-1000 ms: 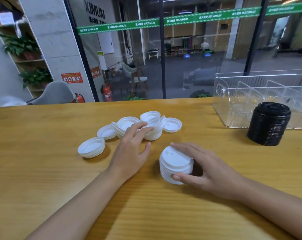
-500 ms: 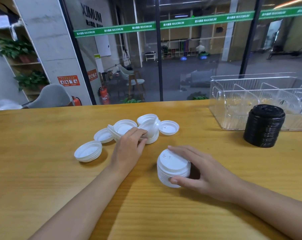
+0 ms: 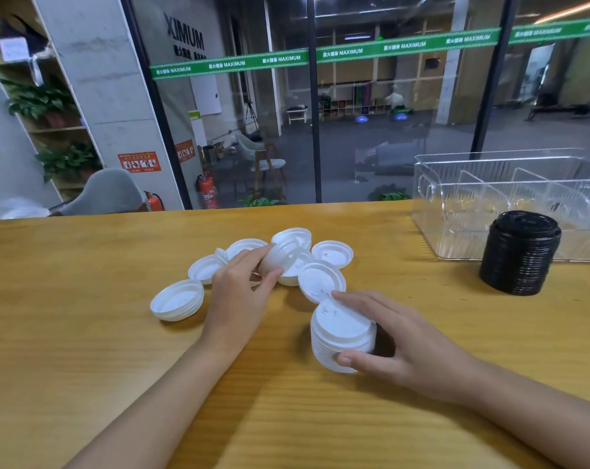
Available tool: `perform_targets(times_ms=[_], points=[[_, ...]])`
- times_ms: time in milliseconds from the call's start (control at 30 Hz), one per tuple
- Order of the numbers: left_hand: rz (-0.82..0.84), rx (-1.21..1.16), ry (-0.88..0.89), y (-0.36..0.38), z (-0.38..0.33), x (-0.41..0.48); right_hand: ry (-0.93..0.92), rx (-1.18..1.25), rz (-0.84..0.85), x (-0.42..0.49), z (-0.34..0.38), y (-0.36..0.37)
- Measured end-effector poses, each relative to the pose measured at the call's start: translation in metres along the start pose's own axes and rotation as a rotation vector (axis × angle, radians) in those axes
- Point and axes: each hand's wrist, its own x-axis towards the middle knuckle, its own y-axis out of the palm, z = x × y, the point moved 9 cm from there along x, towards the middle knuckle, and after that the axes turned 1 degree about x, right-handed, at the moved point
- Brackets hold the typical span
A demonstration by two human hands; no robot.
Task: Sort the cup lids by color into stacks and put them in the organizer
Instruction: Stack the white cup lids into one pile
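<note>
At the centre of the frame, my left hand pinches a tilted white lid between thumb and fingertips, lifted on edge above the loose white lids scattered across the wooden bench. My right hand, lower right of centre, is closed in a grip around the white lid stack, thumb pressed low on its near side and fingers draped over the top from the far side. One more white lid leans tilted against the top of that stack, just beyond my right fingertips and just right of the lid in my left grip. A small nested pile of upturned lids sits apart at centre left, just left of my left wrist. Toward the right edge, a tall black lid stack stands upright on the bench, well apart from both hands. Directly behind it, touching the frame's right edge, rests the clear organizer with its ribbed dividers. Whether any lid lies inside its compartments, I cannot tell.
</note>
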Motion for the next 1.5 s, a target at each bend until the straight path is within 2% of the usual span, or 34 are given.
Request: perform_targets(times_ms=[167, 300, 467, 600, 733, 967, 1167, 1333, 1500], points=[[-0.022, -0.187, -0.204, -0.01, -0.001, -0.006, 0.012, -0.01, -0.016, 0.0, -0.002, -0.001], [0.012, -0.436, -0.346, -0.012, -0.006, -0.018, 0.042, -0.014, -0.036, 0.0, -0.007, -0.004], [0.176, -0.704, -0.467, 0.009, -0.023, -0.031, 0.054, 0.07, -0.024, 0.0, -0.006, -0.002], [0.337, -0.576, -0.42, 0.025, -0.029, -0.041, 0.051, 0.038, -0.033, 0.001, -0.006, -0.003], [0.426, -0.523, -0.394, 0.035, -0.032, -0.049, 0.031, 0.007, -0.035, 0.0, -0.006, -0.003], [0.451, -0.33, -0.307, 0.033, -0.035, -0.051, 0.016, -0.027, -0.045, 0.0, -0.007, -0.003], [0.651, -0.422, -0.146, 0.038, -0.056, -0.054, -0.024, 0.0, -0.035, 0.0, 0.0, -0.003], [0.561, -0.461, -0.194, 0.036, -0.052, -0.05, 0.003, 0.042, -0.026, 0.0, -0.003, -0.001], [0.469, -0.398, -0.216, 0.036, -0.051, -0.051, -0.003, 0.046, -0.041, 0.0, -0.003, -0.003]])
